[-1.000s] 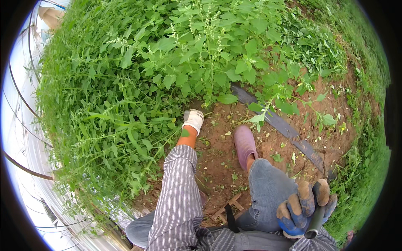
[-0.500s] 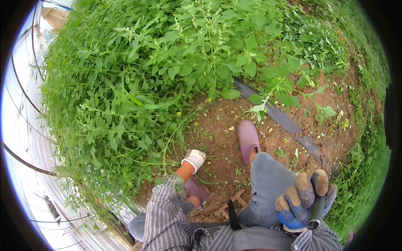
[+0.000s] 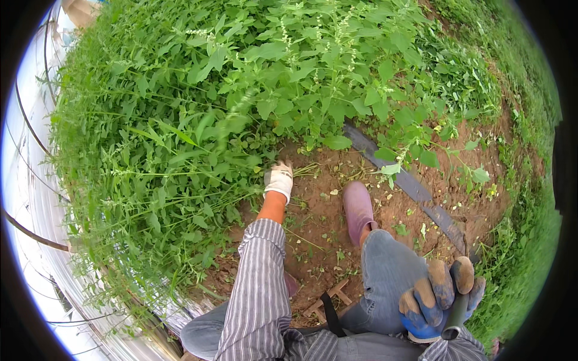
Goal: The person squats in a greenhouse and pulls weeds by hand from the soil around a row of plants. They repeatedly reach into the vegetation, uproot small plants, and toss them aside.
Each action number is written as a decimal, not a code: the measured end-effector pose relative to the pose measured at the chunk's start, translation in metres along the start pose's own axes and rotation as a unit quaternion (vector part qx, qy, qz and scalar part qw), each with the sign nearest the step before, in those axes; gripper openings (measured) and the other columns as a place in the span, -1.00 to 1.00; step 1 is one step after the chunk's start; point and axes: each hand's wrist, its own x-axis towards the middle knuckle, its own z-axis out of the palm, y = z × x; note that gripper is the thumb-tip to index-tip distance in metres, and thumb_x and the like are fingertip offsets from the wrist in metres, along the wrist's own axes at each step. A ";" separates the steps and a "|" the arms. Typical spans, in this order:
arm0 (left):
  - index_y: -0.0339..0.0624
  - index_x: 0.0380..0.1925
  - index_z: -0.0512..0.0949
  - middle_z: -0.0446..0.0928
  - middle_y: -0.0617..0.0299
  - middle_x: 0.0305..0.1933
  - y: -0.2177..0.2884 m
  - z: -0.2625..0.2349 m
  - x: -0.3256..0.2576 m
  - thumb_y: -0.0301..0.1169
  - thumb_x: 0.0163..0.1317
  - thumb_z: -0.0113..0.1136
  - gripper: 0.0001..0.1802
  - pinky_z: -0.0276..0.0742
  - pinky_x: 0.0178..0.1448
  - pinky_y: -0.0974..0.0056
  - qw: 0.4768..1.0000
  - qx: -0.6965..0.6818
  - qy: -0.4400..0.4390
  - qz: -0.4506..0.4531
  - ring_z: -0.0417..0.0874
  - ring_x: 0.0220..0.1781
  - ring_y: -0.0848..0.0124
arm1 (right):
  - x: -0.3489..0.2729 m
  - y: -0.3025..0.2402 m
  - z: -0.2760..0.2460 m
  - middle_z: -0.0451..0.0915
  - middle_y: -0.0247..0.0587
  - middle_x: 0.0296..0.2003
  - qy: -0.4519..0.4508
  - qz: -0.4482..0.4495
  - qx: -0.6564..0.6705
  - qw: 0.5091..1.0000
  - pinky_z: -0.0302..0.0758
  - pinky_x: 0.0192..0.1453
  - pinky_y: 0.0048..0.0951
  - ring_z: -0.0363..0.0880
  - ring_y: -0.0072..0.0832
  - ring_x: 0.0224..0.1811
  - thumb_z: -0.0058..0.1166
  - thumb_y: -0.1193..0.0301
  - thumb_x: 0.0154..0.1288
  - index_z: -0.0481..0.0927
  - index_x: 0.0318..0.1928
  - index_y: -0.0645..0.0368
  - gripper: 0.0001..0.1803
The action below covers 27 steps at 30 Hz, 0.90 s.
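My left hand [image 3: 279,182], in a white knit glove, is low over the soil at the edge of tall leafy weeds [image 3: 180,114]. Its fingers are closed around a few green weed stems [image 3: 306,171], whose ends stick out to its right; foliage partly hides the fingertips. By my right knee, my right hand [image 3: 430,304] wears a blue glove with brown, soiled fingers. It grips a dark tubular handle [image 3: 459,310] with a hollow end pointing toward me; the tool's other end is out of sight.
A flat black strip [image 3: 394,171] runs slantwise across the brown soil. Cut weeds lie heaped [image 3: 460,69] at the far right. A purple boot [image 3: 357,210] stands between the strip and my left hand. Near my lap is a small wooden frame [image 3: 337,292]. Plastic sheeting [image 3: 30,198] borders the left.
My left hand has moved forward, away from me, to the base of the weeds, with stems still in its grip. My right hand stays by the knee, holding the tubular handle.
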 end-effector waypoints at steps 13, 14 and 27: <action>-0.10 -0.12 0.53 0.60 0.10 -0.18 -0.018 -0.027 -0.015 -0.42 0.13 -0.04 -0.70 0.54 -0.19 0.12 0.998 -0.024 -0.047 0.043 0.63 -0.15 0.19 | -0.012 -0.010 -0.014 0.31 -0.34 -0.39 0.026 0.048 -0.215 0.975 0.30 -0.31 -0.44 0.34 -0.55 -0.51 -0.02 0.15 0.28 0.35 -0.31 -0.01 -0.77; -0.11 -0.11 0.52 0.59 0.09 -0.16 -0.023 -0.021 -0.016 -0.42 0.13 -0.04 -0.69 0.54 -0.17 0.13 0.996 -0.038 -0.063 0.043 0.63 -0.14 0.19 | -0.012 -0.010 -0.013 0.31 -0.34 -0.39 0.033 0.052 -0.211 0.976 0.30 -0.31 -0.44 0.34 -0.55 -0.50 -0.01 0.15 0.28 0.35 -0.31 -0.01 -0.77; -0.17 -0.11 0.48 0.49 0.00 -0.06 -0.014 0.028 -0.085 -0.45 0.16 -0.12 -0.70 0.47 -0.03 0.22 0.955 -0.007 0.123 0.268 0.55 -0.07 0.19 | -0.019 -0.006 0.000 0.23 -0.36 -0.53 0.066 0.104 -0.200 0.972 0.21 -0.37 -0.42 0.25 -0.51 -0.57 -0.15 0.20 0.32 0.27 -0.47 -0.04 -0.76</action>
